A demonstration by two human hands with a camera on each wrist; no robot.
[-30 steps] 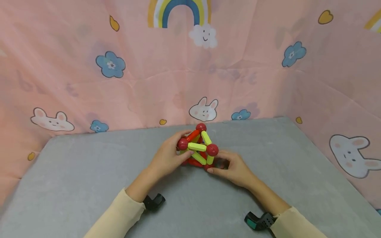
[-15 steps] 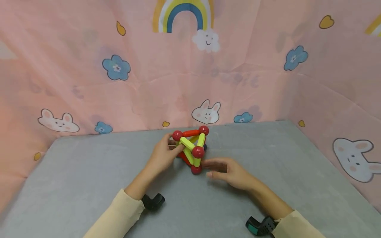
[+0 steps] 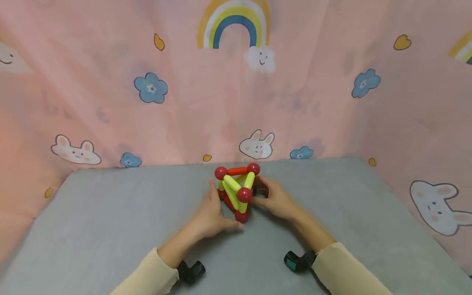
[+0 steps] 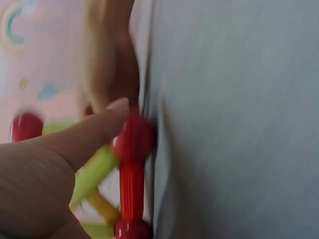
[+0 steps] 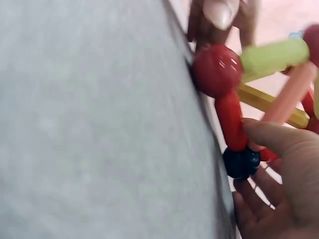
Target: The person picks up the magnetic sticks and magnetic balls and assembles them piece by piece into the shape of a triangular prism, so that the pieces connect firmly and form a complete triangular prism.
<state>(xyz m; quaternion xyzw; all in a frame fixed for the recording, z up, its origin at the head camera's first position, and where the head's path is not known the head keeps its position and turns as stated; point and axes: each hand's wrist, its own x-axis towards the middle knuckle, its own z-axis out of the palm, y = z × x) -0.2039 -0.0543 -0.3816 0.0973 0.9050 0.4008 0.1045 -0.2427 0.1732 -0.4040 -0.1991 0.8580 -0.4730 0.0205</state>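
Note:
A ball-and-stick building toy [image 3: 244,194] stands on the grey table at the centre of the head view. It has dark red balls joined by yellow-green and red sticks. In the right wrist view a dark blue ball [image 5: 241,162] sits at its lower corner. My right hand [image 3: 279,200] holds the toy's right side, its thumb on a red stick [image 5: 231,119] and fingers around behind the blue ball. At the toy's left my left hand [image 3: 210,216] is spread, fingers fairly straight. Its thumb [image 4: 94,134] reaches in front of the toy's near red ball [image 4: 134,137]; contact is unclear.
A grey cloth-like surface [image 3: 129,213] covers the table. Pink printed fabric [image 3: 184,123] hangs along the back and right side. Each wrist wears a black camera, the left one [image 3: 191,271] and the right one [image 3: 298,261].
The toy has turned and shifted slightly left. My left hand has let go of its upper part and spread out lower down. My right hand came off it, then took hold farther back.

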